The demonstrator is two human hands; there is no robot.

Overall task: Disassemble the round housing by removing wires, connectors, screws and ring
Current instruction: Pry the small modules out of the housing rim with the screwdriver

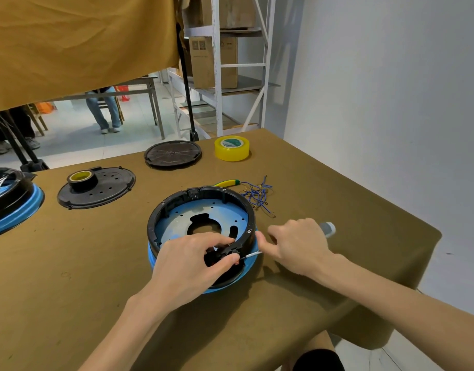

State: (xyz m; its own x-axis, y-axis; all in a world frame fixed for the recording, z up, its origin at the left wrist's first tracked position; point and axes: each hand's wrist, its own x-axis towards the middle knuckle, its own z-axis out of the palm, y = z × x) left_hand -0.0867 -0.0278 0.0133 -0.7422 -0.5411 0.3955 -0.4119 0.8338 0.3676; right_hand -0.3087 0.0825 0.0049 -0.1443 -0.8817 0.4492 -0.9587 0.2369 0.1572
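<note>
The round housing (177,223), a black ring on a blue base with a blue-grey metal plate inside, lies in the middle of the table. My left hand (187,266) pinches a black connector block (226,251) at the ring's near right rim. My right hand (297,245) grips a screwdriver (327,228) by its grey handle; its thin metal shaft (253,254) points left at the connector. A heap of loose blue wires (257,195) lies just behind the housing on the right.
A yellow-handled tool (228,182) rests behind the housing. Two black round covers (96,187) (173,153), one bearing a small tape roll (81,178), and a yellow tape roll (232,148) sit further back. Another housing (10,202) lies at the left edge. The table's right edge is near.
</note>
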